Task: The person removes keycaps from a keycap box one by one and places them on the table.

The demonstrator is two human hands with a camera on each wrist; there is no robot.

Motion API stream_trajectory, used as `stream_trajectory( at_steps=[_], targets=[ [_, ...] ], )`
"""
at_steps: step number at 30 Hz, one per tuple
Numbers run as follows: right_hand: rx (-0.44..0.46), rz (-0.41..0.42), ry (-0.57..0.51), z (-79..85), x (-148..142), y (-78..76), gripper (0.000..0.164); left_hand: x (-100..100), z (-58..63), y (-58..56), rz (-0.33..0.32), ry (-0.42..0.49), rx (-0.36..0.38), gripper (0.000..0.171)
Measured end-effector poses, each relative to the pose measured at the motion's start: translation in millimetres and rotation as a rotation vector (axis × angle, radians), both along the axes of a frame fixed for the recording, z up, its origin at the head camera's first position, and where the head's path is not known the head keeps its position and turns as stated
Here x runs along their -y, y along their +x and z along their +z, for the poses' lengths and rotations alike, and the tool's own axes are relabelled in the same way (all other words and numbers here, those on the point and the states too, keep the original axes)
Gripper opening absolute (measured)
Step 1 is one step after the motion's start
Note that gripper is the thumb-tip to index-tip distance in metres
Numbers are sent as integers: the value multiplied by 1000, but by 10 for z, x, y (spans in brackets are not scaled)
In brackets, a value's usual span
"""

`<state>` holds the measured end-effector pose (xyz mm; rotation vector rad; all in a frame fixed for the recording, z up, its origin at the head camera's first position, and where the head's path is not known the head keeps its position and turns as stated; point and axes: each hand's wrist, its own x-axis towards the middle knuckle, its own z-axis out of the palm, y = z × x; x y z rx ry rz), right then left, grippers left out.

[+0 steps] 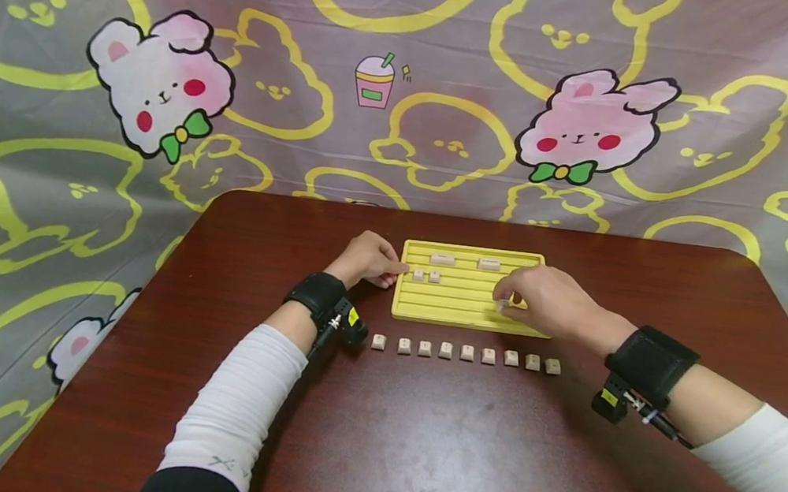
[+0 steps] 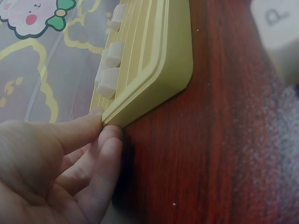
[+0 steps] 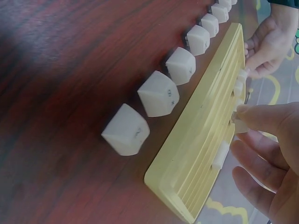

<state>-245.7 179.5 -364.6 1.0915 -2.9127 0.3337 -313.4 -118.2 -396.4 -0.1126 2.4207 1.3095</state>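
A yellow ridged tray (image 1: 444,314) lies on the table. At its left edge my left hand (image 1: 370,259) pinches the rim between thumb and fingers, as the left wrist view also shows. Over the tray's right half, my right hand (image 1: 549,297) pinches a small white keycap (image 3: 240,126) between thumb and forefinger; its marking is hidden. Two small keycaps (image 1: 418,275) sit side by side on the tray near the left hand. Higher up on the tray are a long keycap (image 1: 442,259) and a second long keycap (image 1: 488,264).
Several loose keycaps (image 1: 467,354) stand in a row on the table, just in front of the tray. The dark red wooden table (image 1: 488,453) extends on all sides. Behind it hangs a cartoon-patterned cloth (image 1: 454,69).
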Motion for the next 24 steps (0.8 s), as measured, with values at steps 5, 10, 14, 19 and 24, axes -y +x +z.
stream_trajectory(
  at_steps=[5,10,14,19,24],
  targets=[
    [10,-9,-14,-25,-62,49,15,7,6,2,-3,4,7,19],
    [-4,10,-27,-45,-138,100,13,3,0,-2,-2,5,8,19],
    [-5,8,-33,-45,-188,134,12,-3,-2,-1,1,3,9,19],
    [8,-25,-32,-49,-248,176,16,-9,4,1,-6,-4,6,19],
    [6,-36,-28,-67,-326,226,17,-16,21,2,-11,-12,2,20]
  ],
)
